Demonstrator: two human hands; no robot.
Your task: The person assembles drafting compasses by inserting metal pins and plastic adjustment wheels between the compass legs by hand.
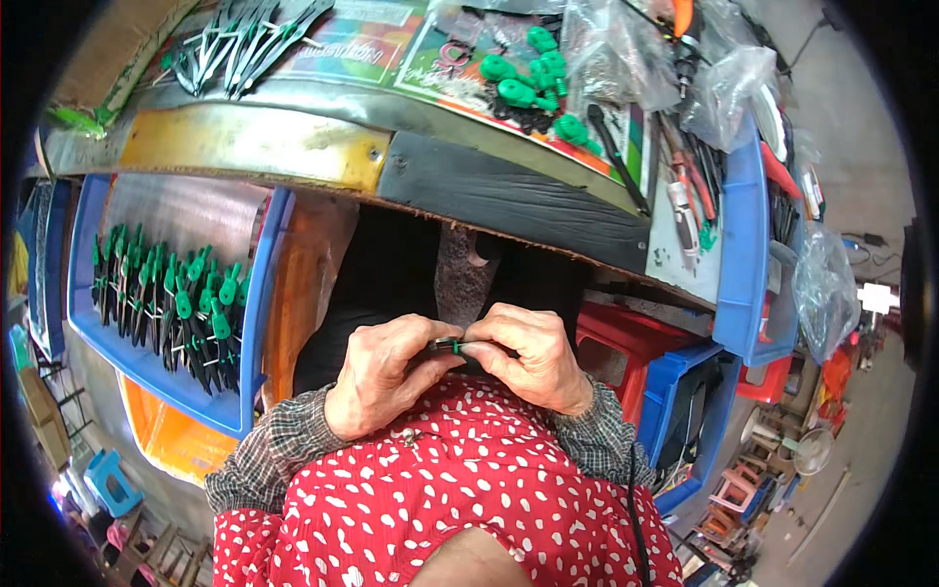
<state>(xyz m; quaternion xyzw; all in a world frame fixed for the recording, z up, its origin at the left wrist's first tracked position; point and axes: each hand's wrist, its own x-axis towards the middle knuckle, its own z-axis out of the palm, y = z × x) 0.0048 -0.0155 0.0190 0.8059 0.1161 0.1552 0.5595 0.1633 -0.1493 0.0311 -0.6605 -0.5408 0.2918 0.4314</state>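
Small black-and-green clip (448,344), half hidden

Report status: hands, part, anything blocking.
Left hand and right hand both pinch small black-and-green part over lap. Blue tray of finished parts at left. Nothing blocking.

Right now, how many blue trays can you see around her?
3. One blue tray at the left holds green-handled tools, one stands at the right bench edge, one sits lower right. Others may be hidden.
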